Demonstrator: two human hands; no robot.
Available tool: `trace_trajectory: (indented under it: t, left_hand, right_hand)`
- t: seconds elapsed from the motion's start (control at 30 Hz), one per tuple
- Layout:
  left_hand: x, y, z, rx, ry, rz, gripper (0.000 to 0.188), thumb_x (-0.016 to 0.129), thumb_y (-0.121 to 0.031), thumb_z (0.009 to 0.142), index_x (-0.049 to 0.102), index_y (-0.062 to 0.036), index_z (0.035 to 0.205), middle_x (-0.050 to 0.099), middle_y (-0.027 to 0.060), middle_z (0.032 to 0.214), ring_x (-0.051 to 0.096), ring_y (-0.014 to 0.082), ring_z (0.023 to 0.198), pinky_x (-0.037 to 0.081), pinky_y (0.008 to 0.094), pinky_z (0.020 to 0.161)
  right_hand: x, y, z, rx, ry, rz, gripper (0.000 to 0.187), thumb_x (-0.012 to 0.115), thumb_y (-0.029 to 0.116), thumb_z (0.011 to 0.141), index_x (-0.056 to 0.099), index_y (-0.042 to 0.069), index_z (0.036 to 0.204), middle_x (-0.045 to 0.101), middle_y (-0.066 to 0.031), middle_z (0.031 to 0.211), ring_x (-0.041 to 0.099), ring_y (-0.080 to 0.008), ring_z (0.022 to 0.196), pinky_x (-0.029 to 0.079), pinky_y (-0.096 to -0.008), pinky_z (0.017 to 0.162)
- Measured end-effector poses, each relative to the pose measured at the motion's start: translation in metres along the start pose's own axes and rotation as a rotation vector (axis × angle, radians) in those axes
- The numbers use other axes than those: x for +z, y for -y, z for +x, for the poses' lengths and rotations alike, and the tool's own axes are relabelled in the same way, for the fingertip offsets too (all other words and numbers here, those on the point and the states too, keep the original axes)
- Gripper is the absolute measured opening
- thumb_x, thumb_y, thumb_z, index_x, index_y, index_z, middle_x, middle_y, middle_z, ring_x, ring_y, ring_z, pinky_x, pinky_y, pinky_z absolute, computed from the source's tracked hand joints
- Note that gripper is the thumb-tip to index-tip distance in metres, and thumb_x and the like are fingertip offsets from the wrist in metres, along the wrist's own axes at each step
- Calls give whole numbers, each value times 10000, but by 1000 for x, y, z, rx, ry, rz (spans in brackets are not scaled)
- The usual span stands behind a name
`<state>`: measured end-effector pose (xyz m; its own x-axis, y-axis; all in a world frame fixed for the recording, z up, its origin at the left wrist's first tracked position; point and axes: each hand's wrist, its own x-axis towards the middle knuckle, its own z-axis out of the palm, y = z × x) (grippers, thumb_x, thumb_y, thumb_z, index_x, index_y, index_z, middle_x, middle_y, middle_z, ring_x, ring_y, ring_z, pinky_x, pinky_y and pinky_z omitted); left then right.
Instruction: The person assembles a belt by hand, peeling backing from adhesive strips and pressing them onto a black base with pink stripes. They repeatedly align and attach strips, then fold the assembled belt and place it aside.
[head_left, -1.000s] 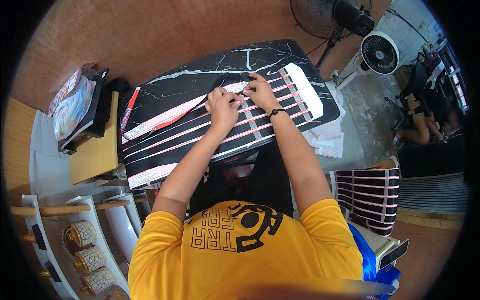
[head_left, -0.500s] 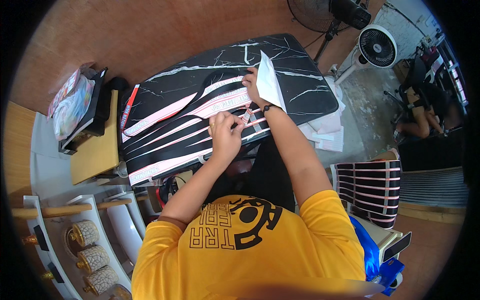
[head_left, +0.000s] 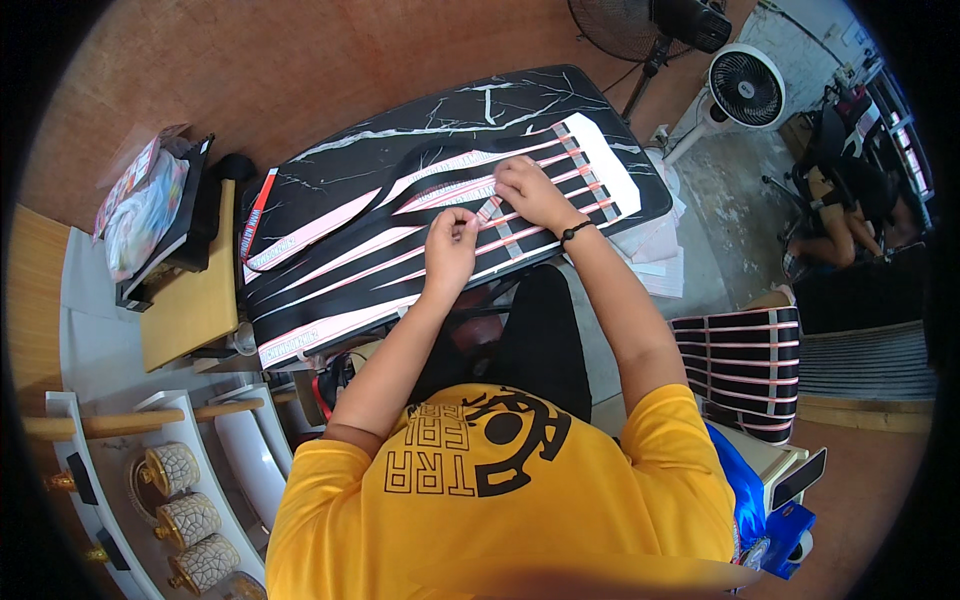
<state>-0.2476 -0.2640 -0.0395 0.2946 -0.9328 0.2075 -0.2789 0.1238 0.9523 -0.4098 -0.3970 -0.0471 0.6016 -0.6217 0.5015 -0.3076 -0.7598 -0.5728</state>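
— Which step are you on?
— Your left hand [head_left: 450, 243] pinches a grey tab [head_left: 487, 210] at the frame's centre; your right hand [head_left: 530, 190] presses flat, fingers spread, on the striped sheet [head_left: 420, 235] on the counter [head_left: 470, 105].
— Next?
— Probably a steady pull along the strip.

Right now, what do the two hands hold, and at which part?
The left hand pinches the near end of a thin pink strip on the black table. The right hand presses flat on the strips; a grip cannot be told.

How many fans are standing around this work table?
2: a dark pedestal fan at the top edge beyond the table, and a white round fan just right of it. Others may be hidden.
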Motion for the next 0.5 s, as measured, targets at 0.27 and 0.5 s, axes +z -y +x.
trace_trajectory:
  t: [0.27,0.5]
  left_hand:
    - [-1,-42,-56,304,152,86,61,618,49,847,583,0,838,614,101,918,595,219,846,480,309,752]
    - [-20,-33,-43,110,22,57,17,622,-7,912,607,0,915,607,71,991,579,130,866,462,248,747]
  right_hand:
    - [14,-12,9,174,-121,-173,146,638,154,880,701,27,844,624,-160,957,560,-368,994,448,-450,885]
    - [-6,5,-11,61,-120,143,171,600,179,923,709,49,902,621,-123,1093,541,-325,1125,424,-405,978]
